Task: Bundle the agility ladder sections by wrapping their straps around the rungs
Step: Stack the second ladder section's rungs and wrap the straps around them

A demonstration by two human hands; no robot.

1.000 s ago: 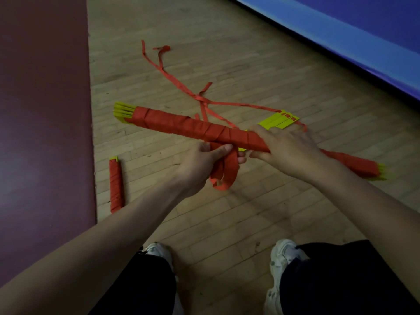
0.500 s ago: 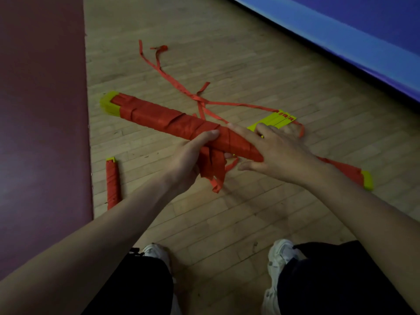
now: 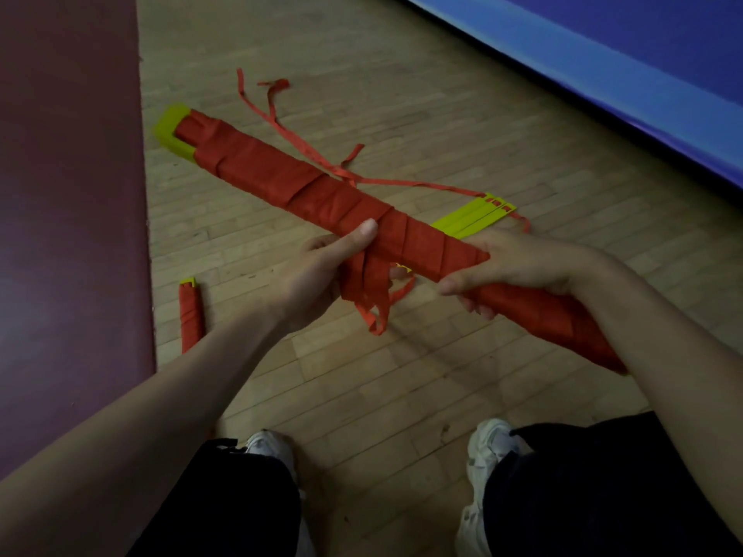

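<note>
Two grips | left fingers (image 3: 356,239) curled round strap loops (image 3: 372,293) | right fingers (image 3: 458,283) curled round wrapped bundle (image 3: 281,174)

1. The light is dim and even, with no glare or hot spots on any surface.
2. Faint, soft-edged shadows lie on the pale wooden plank floor (image 3: 402,375) under the forearms and the long red strap-wrapped bundle of yellow-green rungs (image 3: 281,178).
3. The dark maroon floor mat (image 3: 68,195) and the black trousers (image 3: 225,508) sink into near-featureless darkness.
4. The left hand (image 3: 313,283) and right hand (image 3: 522,267) look slightly soft, with smeared skin detail; the bundle's fabric weave is lost to noise and compression.
5. Wide-angle distortion bows the floor planks and the edge of the blue padded mat (image 3: 603,74), and it swells the forearms toward the lower corners.
</note>
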